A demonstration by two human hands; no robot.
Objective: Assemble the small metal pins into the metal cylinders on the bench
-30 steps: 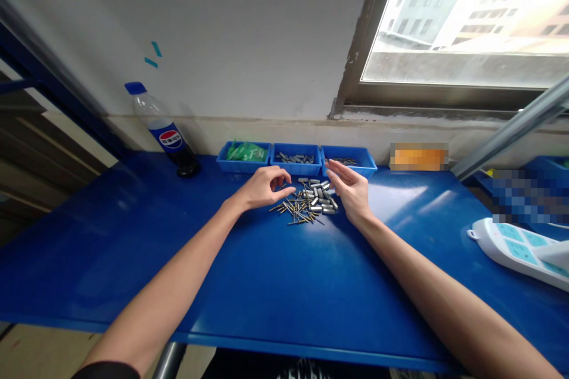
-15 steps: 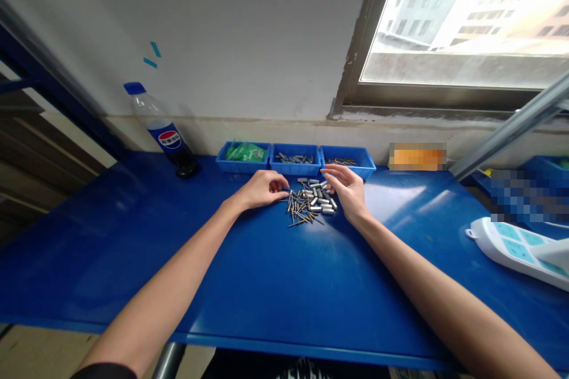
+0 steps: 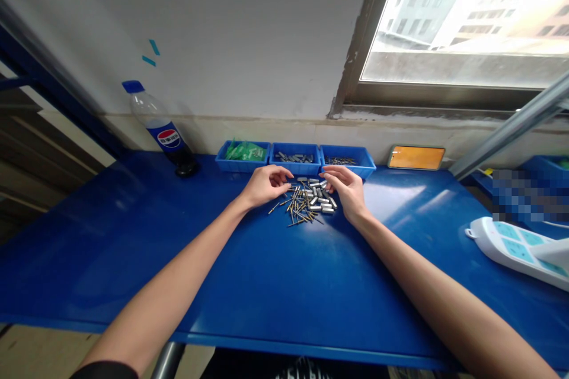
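On the blue table lies a mixed heap of thin brass-and-steel pins (image 3: pixel 299 211) and short silver metal cylinders (image 3: pixel 328 210). At the heap's upper left is my left hand (image 3: pixel 263 186), its thumb and fingers curved and apart just above the pins. Below its thumb, one pin (image 3: pixel 274 208) points out to the left of the heap. My right hand (image 3: pixel 349 189) rests at the right of the cylinders, fingers bent and slightly spread, fingertips close to the upper ones. No held piece shows in either hand; the undersides of the fingers are partly hidden.
Behind the heap stand three blue bins: one with a green plastic bag (image 3: pixel 244 151), one with cylinders (image 3: pixel 294 158), one with pins (image 3: pixel 341 161). A cola bottle (image 3: pixel 165 133) stands left. At right are an orange-screened phone (image 3: pixel 416 157) and a white power strip (image 3: pixel 511 243).
My left hand has lifted slightly, and its thumb and fingers have parted. A pin now shows at the heap's left, below that hand. My right hand has barely moved.
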